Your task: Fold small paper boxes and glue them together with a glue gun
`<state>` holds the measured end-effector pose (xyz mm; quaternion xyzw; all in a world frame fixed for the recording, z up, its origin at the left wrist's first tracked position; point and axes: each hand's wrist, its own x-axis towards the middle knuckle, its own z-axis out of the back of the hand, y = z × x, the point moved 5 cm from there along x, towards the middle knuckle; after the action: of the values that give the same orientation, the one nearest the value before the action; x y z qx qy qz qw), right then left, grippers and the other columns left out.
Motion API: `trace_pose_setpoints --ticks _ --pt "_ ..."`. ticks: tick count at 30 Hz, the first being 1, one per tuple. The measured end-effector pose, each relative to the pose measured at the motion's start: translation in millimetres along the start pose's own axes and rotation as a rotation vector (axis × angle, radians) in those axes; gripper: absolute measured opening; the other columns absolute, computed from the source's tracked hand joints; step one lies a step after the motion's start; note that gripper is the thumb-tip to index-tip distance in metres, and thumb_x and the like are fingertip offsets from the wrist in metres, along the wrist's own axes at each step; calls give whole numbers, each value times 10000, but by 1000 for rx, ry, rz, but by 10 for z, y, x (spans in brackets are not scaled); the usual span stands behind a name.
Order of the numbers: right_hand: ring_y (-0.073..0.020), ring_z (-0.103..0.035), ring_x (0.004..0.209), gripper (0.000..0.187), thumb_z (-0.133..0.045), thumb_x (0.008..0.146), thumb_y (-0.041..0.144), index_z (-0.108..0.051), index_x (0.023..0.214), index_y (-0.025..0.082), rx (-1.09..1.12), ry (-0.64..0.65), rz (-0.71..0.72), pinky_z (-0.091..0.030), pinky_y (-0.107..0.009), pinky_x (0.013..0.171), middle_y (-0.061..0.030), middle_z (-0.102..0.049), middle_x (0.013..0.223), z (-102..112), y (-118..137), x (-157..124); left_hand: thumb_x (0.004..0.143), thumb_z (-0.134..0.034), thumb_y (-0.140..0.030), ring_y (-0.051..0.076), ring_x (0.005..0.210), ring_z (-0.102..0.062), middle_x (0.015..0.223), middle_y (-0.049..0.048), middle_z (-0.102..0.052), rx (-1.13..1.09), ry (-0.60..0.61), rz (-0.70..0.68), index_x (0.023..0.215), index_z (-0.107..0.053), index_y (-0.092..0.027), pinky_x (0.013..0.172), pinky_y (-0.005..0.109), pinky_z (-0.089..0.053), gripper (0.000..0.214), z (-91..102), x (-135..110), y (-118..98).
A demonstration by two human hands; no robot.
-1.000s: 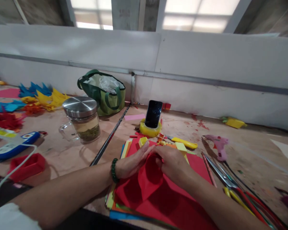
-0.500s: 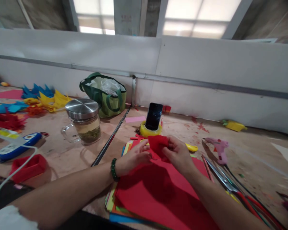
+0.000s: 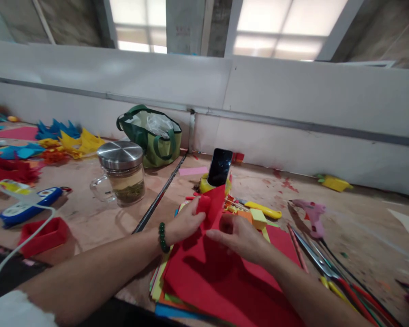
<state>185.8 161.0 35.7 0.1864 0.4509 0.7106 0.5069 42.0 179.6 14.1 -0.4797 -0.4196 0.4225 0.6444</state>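
A stack of coloured paper [image 3: 245, 290], red sheet uppermost, lay at the near edge of a wooden table [image 3: 272, 181]. Just above it were 2 bare hands, near each other with a piece of folded red paper [image 3: 218, 202] between them. The left hand [image 3: 187, 222], a green bead bracelet [image 3: 162, 237] on its wrist, gripped the paper's left side. The right hand [image 3: 241, 237] was at the lower right side, fingers curled; whether they pinched it, I could not tell. Scissors [image 3: 315, 254] lay right of the stack, and a red paper box [image 3: 43, 236] sat well to the left. Beyond the hands were a yellow cutter [image 3: 264, 209] and a pink glue gun [image 3: 311, 213]. Farther off stood a lidded glass mug [image 3: 127, 181], a phone [image 3: 220, 167] propped on a yellow tape roll [image 3: 206, 185], and a green bag [image 3: 162, 150] near a white wall [image 3: 293, 93].
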Motion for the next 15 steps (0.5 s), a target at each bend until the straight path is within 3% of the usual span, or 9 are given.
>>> trace_pose_setpoints --ticks 2,5,7,10,12,15 --pt "-112 -493 426 467 -658 733 605 -454 600 207 -115 26 14 -333 -226 404 39 -511 478 186 63 -53 709 -470 -145 172 815 -552 887 41 -620 53 100 20 985 -562 -134 761 273 -462 291 -8 3 -5" --pt "-101 -447 448 478 -583 797 609 -466 575 202 -233 -238 156 -315 -229 422 39 -469 481 567 218 -116 687 -490 -144 153 714 -541 796 26 -615 106 273 84 910 -595 -128 620 225 -431 247 -81 -40 4" --pt "-123 -523 540 383 -607 804 562 -592 725 188 -289 -315 224 -380 -236 474 1 -593 628 657 267 -140 681 -485 -141 126 614 -499 696 7 -586 134 364 119 807 -615 -122 535 202 -377 182 -133 -78 14" --pt "-173 -628 764 371 -710 754 420 -655 1053 207 -348 -143 264 -483 -279 656 -44 -696 950 503 220 -105 708 -473 -166 93 495 -408 573 -20 -510 168 418 158 710 -612 -121 450 195 -286 147 -161 -108 39" --pt "-175 -629 792 293 -707 742 282 -679 1026 215 -391 -30 269 -477 -288 707 -24 -708 934 377 149 -69 721 -469 -179 84 470 -379 547 -30 -478 187 418 175 693 -600 -125 429 193 -254 144 -153 -110 56" --pt "-144 -601 700 159 -628 723 136 -691 857 194 -412 13 246 -440 -253 640 10 -692 798 314 55 -16 714 -457 -176 82 455 -371 538 -32 -469 196 410 197 690 -585 -131 411 194 -237 138 -134 -105 68"
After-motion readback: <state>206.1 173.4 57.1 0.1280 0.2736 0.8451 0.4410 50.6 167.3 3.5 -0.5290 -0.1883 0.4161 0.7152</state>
